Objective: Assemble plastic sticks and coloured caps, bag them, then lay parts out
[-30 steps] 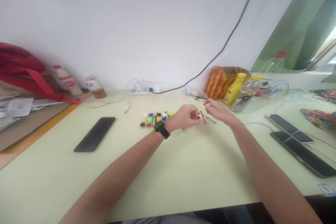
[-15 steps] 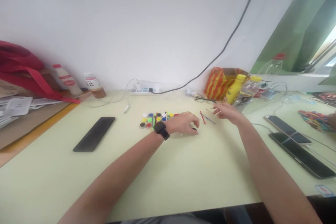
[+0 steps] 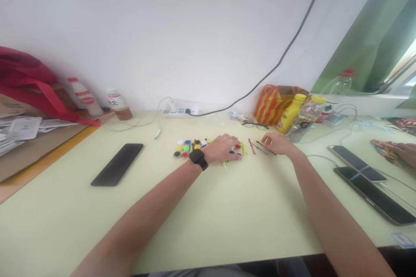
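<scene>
My left hand (image 3: 223, 148), with a black watch (image 3: 198, 159) on its wrist, is spread low over small round coloured discs (image 3: 185, 148). Its thumb tip is by a dark disc at the right end of the group, and the palm hides some of the pieces. The fingers of my right hand (image 3: 276, 143) are bent in a pinch at a thin black stick (image 3: 270, 151), which slants along the tabletop. Just left of that stick lie a red stick (image 3: 251, 146), a blue one and a yellow one. Small colourful bits (image 3: 225, 164) show below my left palm.
A black phone (image 3: 117, 164) lies at left; two more phones (image 3: 357, 163) overlap at right. Behind my right hand stand bottles (image 3: 292, 112), a striped bag (image 3: 268, 104) and glasses (image 3: 255, 124). Another person's hand (image 3: 407, 154) touches coloured sticks (image 3: 385, 151) at far right.
My right hand has come down and slightly nearer, bringing the black stick beside the other sticks. My left hand has shifted slightly left, uncovering more discs by its thumb. The other person's hand shows more.
</scene>
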A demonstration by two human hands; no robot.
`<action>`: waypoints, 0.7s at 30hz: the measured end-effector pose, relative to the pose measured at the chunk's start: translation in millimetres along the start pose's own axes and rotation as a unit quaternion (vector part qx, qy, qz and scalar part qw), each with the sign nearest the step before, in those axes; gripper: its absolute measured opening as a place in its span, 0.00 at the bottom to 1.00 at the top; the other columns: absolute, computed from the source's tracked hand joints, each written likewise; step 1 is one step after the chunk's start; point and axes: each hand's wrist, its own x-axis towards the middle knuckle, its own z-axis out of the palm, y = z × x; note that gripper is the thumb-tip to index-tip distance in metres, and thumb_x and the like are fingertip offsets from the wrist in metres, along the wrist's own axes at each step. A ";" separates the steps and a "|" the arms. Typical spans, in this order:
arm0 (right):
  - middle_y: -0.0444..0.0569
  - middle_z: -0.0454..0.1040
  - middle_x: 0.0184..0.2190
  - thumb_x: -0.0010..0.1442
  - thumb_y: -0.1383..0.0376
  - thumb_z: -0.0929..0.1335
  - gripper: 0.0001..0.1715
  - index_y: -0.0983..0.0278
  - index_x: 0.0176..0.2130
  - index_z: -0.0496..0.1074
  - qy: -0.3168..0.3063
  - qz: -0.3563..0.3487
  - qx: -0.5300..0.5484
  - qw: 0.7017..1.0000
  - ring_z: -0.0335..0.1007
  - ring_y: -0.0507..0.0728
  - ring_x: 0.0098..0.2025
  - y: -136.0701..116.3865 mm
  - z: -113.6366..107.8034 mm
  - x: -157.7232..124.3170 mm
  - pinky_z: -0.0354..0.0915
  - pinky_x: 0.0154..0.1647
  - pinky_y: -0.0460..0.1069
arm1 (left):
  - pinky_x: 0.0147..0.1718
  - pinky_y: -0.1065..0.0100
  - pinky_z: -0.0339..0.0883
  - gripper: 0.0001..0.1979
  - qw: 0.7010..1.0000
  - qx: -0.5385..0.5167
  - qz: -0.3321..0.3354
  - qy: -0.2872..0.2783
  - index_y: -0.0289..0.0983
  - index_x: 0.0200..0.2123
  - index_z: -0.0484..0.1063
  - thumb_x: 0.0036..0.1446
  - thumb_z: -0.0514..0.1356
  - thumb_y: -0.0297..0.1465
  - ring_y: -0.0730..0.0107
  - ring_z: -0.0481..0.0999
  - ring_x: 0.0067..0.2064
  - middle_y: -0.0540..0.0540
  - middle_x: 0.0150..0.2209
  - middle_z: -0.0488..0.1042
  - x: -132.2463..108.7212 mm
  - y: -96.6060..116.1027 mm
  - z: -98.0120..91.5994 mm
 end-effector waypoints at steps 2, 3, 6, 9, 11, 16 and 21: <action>0.50 0.81 0.36 0.59 0.70 0.71 0.07 0.63 0.39 0.78 -0.001 -0.009 0.005 1.000 0.75 0.55 0.33 -7.1 8.4 1.5 0.65 0.31 0.46 | 0.55 0.56 0.64 0.21 1.000 -0.006 -0.005 0.007 0.40 0.53 0.75 0.65 0.62 0.47 0.48 0.72 0.59 0.39 0.58 0.75 -0.3 -2.7 2.5; 0.50 0.81 0.36 0.60 0.69 0.71 0.05 0.63 0.39 0.77 0.000 -0.014 0.006 1.000 0.75 0.55 0.34 -11.7 12.4 2.5 0.65 0.33 0.46 | 0.56 0.56 0.64 0.21 1.000 -0.009 -0.008 0.007 0.40 0.54 0.75 0.65 0.62 0.47 0.48 0.72 0.59 0.38 0.58 0.74 -0.4 -3.9 3.8; 0.50 0.81 0.36 0.63 0.59 0.71 0.09 0.62 0.39 0.76 0.005 -0.026 0.012 1.000 0.75 0.56 0.36 -26.1 22.4 4.0 0.65 0.34 0.47 | 0.54 0.57 0.65 0.21 1.000 -0.023 -0.001 0.001 0.42 0.56 0.74 0.66 0.62 0.46 0.50 0.73 0.57 0.40 0.56 0.76 -0.2 -6.9 6.7; 0.49 0.80 0.36 0.61 0.51 0.72 0.16 0.61 0.39 0.75 0.015 -0.047 -0.006 0.999 0.74 0.56 0.36 -37.0 29.5 1.1 0.63 0.34 0.47 | 0.52 0.60 0.65 0.20 0.999 -0.036 0.018 -0.005 0.42 0.56 0.74 0.67 0.62 0.45 0.53 0.75 0.55 0.42 0.54 0.77 0.1 -8.3 7.2; 0.50 0.79 0.37 0.60 0.50 0.72 0.17 0.61 0.39 0.75 0.024 -0.066 -0.030 0.997 0.73 0.57 0.37 -42.2 32.8 -1.9 0.61 0.33 0.48 | 0.51 0.61 0.65 0.19 0.999 -0.041 0.027 -0.003 0.42 0.56 0.74 0.67 0.62 0.45 0.55 0.75 0.54 0.43 0.52 0.77 0.1 -8.2 6.8; 0.49 0.77 0.37 0.60 0.56 0.72 0.13 0.61 0.41 0.73 0.028 -0.078 -0.041 0.996 0.71 0.57 0.37 -52.3 36.5 -7.4 0.58 0.33 0.48 | 0.50 0.63 0.65 0.18 0.998 -0.048 0.030 0.002 0.42 0.54 0.75 0.67 0.63 0.44 0.57 0.76 0.52 0.44 0.50 0.78 -0.1 -6.5 5.0; 0.48 0.77 0.36 0.59 0.59 0.72 0.10 0.60 0.40 0.73 0.021 -0.089 -0.030 0.995 0.71 0.57 0.37 -59.7 36.8 -10.6 0.58 0.33 0.47 | 0.58 0.59 0.63 0.26 0.998 -0.060 0.021 -0.010 0.45 0.60 0.73 0.62 0.67 0.46 0.52 0.72 0.60 0.41 0.60 0.75 -0.7 -11.0 1.3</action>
